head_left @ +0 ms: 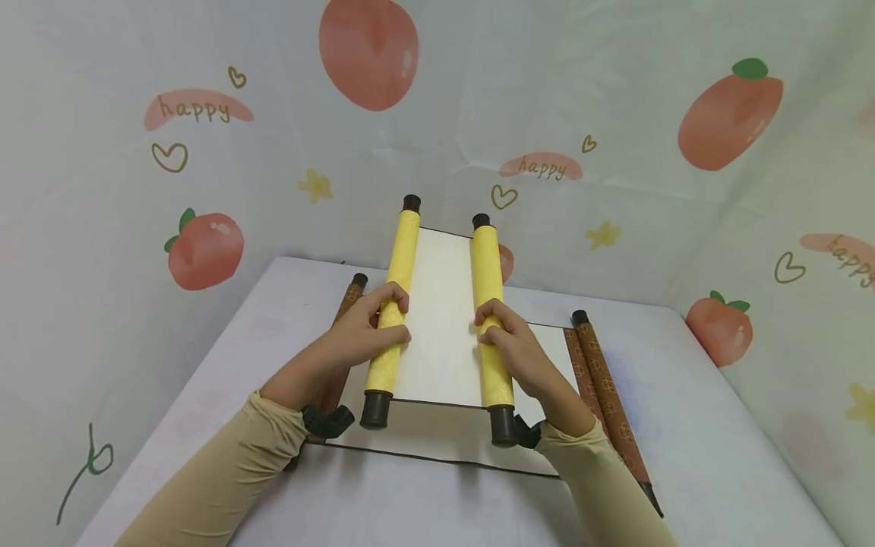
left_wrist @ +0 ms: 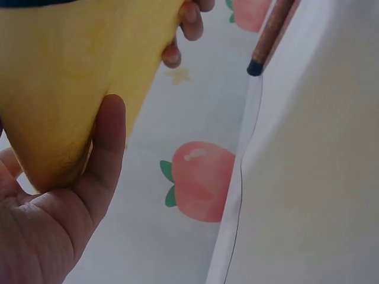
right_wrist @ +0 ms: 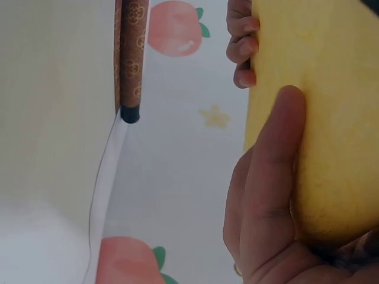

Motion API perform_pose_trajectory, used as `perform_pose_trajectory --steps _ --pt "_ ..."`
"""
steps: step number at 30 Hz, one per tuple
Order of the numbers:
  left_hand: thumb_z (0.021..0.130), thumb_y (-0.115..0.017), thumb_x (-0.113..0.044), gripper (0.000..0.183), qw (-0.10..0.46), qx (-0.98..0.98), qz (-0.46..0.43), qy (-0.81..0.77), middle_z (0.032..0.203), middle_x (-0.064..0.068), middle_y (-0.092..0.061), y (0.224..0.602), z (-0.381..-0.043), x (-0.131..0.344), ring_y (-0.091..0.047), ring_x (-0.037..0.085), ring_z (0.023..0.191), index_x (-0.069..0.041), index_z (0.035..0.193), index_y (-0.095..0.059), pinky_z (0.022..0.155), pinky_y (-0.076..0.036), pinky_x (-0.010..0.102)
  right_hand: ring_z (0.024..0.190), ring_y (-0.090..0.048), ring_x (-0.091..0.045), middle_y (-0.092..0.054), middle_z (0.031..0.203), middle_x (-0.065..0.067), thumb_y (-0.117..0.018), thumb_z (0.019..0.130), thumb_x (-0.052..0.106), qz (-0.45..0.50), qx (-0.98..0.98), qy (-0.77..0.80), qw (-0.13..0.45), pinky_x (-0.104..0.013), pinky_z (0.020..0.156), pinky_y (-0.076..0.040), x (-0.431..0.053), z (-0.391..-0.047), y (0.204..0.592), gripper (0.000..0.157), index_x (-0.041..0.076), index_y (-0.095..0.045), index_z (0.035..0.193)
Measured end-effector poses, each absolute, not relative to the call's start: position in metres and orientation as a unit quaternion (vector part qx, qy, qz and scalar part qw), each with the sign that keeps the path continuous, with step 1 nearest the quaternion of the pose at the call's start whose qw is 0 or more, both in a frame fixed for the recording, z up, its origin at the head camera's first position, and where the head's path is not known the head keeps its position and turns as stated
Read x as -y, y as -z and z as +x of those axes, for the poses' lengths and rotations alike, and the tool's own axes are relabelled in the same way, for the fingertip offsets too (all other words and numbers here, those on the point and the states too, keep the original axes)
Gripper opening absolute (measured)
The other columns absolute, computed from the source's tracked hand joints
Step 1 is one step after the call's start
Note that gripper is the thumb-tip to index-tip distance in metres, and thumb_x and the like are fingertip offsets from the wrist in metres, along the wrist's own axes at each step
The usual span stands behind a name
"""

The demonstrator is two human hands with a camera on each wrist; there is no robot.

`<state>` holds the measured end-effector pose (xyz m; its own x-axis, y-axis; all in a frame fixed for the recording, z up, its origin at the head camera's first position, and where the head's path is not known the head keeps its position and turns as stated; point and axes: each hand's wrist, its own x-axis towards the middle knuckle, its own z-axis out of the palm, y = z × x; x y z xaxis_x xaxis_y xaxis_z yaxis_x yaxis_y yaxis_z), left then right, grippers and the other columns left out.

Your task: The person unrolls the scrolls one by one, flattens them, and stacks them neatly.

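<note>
White table point(head_left: 718, 456) set in a corner, covered with plain pale cloth. Backdrop sheet point(head_left: 615, 91) hangs on three sides: white fabric printed with orange-red peaches, "happy" lettering, outlined hearts, small yellow flowers. Sheet is creased, with visible folds at the corners. Light is soft and even, with faint shadows on the tabletop.

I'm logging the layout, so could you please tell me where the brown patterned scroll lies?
In the head view, the brown patterned scroll lies open on the table beneath the yellow scroll, its rollers outside both hands.
</note>
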<state>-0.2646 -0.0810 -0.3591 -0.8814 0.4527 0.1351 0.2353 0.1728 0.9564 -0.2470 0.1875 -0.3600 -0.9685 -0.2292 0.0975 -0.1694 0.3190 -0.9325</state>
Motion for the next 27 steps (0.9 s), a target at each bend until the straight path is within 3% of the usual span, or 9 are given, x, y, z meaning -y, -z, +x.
perform_pose_trajectory --steps 8,15,27 --pt "0.087 -0.058 -0.005 0.023 0.094 -0.758 0.221 -0.606 0.118 0.015 -0.038 0.3585 -0.2668 0.082 -0.058 0.027 0.078 -0.014 0.107 -0.048 0.063 -0.055 0.037 0.09 -0.042 -0.028 -0.04 0.114 -0.016 -0.043 0.085 0.002 -0.141 -0.808 0.572 0.009 -0.033 0.068 -0.041 -0.189 -0.2478 0.3593 0.021 0.005 -0.05 0.105" --pt "0.088 -0.059 -0.006 0.022 0.091 -0.756 0.218 -0.611 0.116 0.014 -0.038 0.3609 -0.269 0.0817 -0.057 0.028 0.08 -0.014 0.106 -0.048 0.065 -0.054 0.037 0.094 -0.041 -0.029 -0.04 0.115 -0.014 -0.041 0.085 0.002 -0.145 -0.806 0.574 0.004 -0.033 0.07 -0.04 -0.1892 -0.2484 0.3601 0.021 0.005 -0.049 0.104" --pt "0.089 -0.055 -0.004 0.021 0.076 -0.753 0.227 -0.613 0.108 0.014 -0.036 0.3583 -0.2671 0.0815 -0.053 0.027 0.077 -0.009 0.105 -0.043 0.064 -0.051 0.033 0.087 -0.042 -0.027 -0.04 0.11 -0.013 -0.043 0.084 0.002 -0.146 -0.809 0.569 0.004 -0.032 0.065 -0.041 -0.1892 -0.248 0.3596 0.018 0.006 -0.049 0.1"
